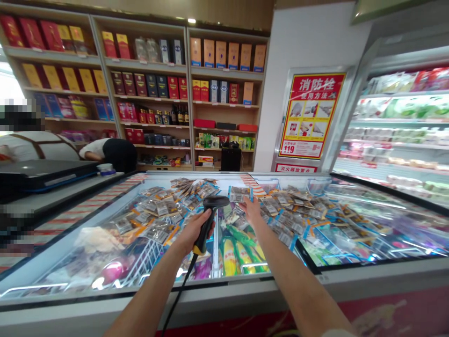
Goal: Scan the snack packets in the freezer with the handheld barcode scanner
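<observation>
My left hand (pixel 194 231) is closed round the handle of a black barcode scanner (pixel 210 214), whose head points at the packets in the chest freezer (pixel 224 281). A black cable hangs down from the scanner's handle. My right hand (pixel 251 209) reaches further into the freezer, fingers on a small silver packet (pixel 240 194) among several packets of the same kind. Below my hands lie packed yellow corn cobs (pixel 229 256) in a wire basket.
A sliding glass lid (pixel 368 224) covers the freezer's right half. A counter with a black device (pixel 42 173) stands at the left, with a person bent over behind it. Shelves of boxed goods fill the back wall; an open refrigerated case (pixel 396 131) stands at the right.
</observation>
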`<state>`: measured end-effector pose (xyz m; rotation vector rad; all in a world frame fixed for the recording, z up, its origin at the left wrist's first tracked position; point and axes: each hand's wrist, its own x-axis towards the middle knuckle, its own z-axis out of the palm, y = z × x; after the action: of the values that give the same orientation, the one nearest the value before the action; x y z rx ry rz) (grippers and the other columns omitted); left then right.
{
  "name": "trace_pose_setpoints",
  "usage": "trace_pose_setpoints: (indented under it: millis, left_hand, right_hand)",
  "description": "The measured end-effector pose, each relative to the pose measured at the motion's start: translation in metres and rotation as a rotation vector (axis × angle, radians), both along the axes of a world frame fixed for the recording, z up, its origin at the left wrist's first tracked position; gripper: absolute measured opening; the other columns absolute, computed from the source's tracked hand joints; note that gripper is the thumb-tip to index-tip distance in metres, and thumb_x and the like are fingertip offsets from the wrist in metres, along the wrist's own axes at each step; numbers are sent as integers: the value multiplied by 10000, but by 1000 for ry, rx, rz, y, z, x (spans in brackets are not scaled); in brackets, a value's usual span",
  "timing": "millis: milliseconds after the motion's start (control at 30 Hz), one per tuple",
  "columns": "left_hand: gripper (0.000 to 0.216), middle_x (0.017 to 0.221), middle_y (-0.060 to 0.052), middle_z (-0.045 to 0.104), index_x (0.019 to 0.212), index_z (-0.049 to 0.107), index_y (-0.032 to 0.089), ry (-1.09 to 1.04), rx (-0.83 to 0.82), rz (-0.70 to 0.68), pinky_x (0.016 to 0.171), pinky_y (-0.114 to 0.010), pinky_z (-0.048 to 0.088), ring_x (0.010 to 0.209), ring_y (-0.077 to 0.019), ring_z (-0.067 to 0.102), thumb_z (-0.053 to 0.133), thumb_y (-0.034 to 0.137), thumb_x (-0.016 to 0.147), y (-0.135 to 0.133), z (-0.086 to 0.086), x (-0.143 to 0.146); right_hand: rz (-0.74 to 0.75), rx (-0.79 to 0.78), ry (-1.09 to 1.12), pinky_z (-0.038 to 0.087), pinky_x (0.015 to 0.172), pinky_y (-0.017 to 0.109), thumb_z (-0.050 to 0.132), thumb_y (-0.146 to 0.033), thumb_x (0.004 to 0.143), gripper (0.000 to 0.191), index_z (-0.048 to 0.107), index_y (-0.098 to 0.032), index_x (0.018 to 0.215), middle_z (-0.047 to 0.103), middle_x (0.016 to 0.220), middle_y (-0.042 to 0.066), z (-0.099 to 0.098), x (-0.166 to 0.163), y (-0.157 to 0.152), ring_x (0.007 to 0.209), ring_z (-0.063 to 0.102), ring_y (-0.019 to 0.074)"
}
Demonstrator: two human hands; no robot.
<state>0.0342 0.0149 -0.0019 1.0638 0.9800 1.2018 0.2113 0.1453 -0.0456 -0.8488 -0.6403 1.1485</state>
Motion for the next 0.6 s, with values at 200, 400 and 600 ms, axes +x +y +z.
trace_pose_setpoints:
  millis: [200, 400, 600]
  left_hand:
    - [349, 483, 23, 536, 614, 498, 146, 42, 50, 14, 387, -176, 351, 387, -66, 472, 586, 484, 628, -2, 7, 7]
    - [345, 481, 26, 533, 610, 488, 151, 34, 50, 18, 384, -181, 348, 382, -68, 469, 579, 482, 631, -1, 11, 8]
    - [341, 490, 25, 537, 609, 491, 150, 19, 66, 41, 390, -179, 348, 391, -68, 472, 589, 476, 625, 2, 7, 8]
  right_hand:
    - [-13, 17, 9, 495, 602, 260, 578, -181, 591, 231, 448, -221, 778, 557, 671, -71, 6, -2, -4, 559, 545, 85]
    - [9, 14, -1, 500, 586, 265, 576, -191, 572, 224, 438, -226, 745, 539, 615, -84, 8, -3, -4, 505, 520, 80]
    - [-20, 45, 11, 501, 564, 254, 595, -219, 551, 248, 446, -231, 748, 558, 641, -77, 5, -7, -1, 529, 539, 87]
